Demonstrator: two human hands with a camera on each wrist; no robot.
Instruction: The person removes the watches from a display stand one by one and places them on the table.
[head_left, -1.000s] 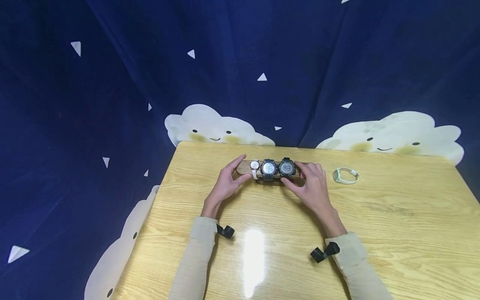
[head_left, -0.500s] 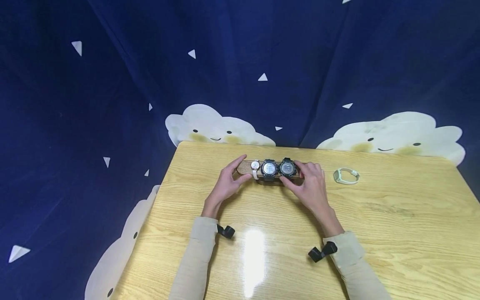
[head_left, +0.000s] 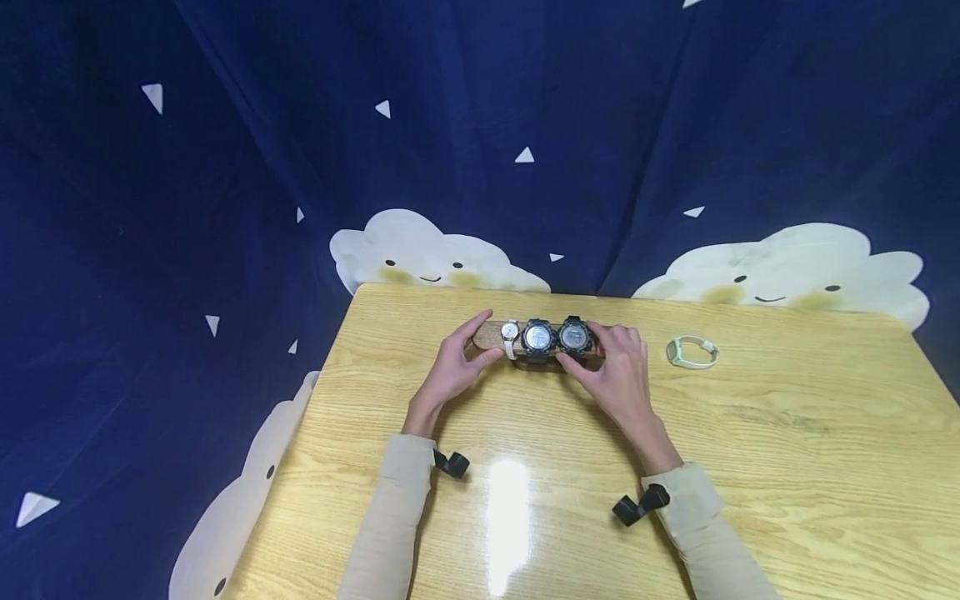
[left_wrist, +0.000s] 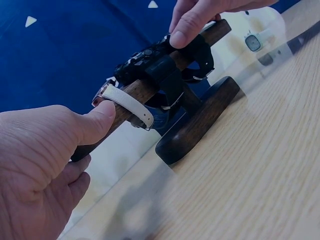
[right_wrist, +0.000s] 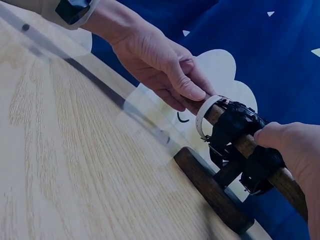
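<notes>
A dark wooden watch stand (left_wrist: 200, 122) bears three watches on its crossbar. My left hand (head_left: 452, 367) grips the bar's left end, its thumb beside the white strap (left_wrist: 129, 105) of a small watch (head_left: 510, 330) with a pale dial. A black digital watch (head_left: 537, 337) sits in the middle, its strap looped round the bar. To its right is a second black digital watch (head_left: 574, 335), which my right hand (head_left: 622, 371) holds between thumb and fingers. In the right wrist view, the right thumb (right_wrist: 272, 135) presses on this watch from the near side.
A mint-green watch (head_left: 692, 352) lies on the wooden table (head_left: 810, 467) to the right of the stand. A dark blue curtain (head_left: 480, 125) with clouds hangs behind the table's back edge.
My right hand and forearm have shifted slightly left, the thumb sliding a little toward the middle watch. The left hand stays still on the bar's end.
</notes>
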